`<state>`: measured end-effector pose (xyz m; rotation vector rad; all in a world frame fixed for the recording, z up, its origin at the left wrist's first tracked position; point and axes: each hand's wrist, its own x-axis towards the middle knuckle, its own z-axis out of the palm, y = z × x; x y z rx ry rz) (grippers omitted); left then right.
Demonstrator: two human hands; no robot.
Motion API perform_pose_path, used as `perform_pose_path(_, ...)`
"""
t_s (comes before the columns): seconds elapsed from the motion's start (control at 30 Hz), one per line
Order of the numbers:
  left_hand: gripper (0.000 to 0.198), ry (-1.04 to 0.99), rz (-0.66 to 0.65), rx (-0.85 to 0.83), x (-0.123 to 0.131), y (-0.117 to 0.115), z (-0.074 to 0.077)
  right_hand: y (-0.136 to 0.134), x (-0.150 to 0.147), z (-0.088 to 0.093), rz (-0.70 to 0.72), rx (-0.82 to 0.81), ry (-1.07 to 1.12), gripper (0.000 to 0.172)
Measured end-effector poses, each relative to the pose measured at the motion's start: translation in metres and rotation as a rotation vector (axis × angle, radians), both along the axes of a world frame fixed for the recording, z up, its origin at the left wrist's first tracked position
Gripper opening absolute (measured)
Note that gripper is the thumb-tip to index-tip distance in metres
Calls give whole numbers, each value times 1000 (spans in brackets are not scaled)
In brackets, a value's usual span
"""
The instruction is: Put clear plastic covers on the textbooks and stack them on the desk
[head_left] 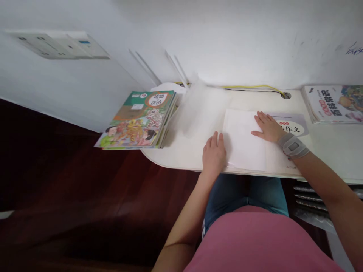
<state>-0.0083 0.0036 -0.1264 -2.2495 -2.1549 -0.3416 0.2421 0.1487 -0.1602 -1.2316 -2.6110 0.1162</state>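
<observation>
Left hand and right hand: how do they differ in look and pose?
The left hand has a bare wrist; the right hand has a grey wristband. The left hand is by the left edge of the white sheet; the right hand lies farther right, its thumb spread from its fingers. Both have their backs facing up.

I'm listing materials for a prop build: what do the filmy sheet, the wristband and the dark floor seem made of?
Filmy sheet: probably thin plastic, whitish and translucent-looking, though blur leaves paper possible. Wristband: likely matte fabric, given its dull grey surface and close wrap. Floor: perhaps varnished wood or laminate, with reddish-brown tone and soft sheen.
</observation>
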Motion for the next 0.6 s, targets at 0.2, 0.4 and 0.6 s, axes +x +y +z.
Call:
perform_pose_path(0.2, 50, -48, 57, -41, -16, 3, 5, -42, -11, 10, -93, 38, 11, 80)
perform_pose_path(0.4, 37, -467, 216, -212, -42, -3, 10, -136, -8, 22, 96, 3, -24, 75)
perform_pose_path(0.6, 35, -860, 294, -274, -47, -14, 1, -155, -12, 20, 83, 37, -88, 76)
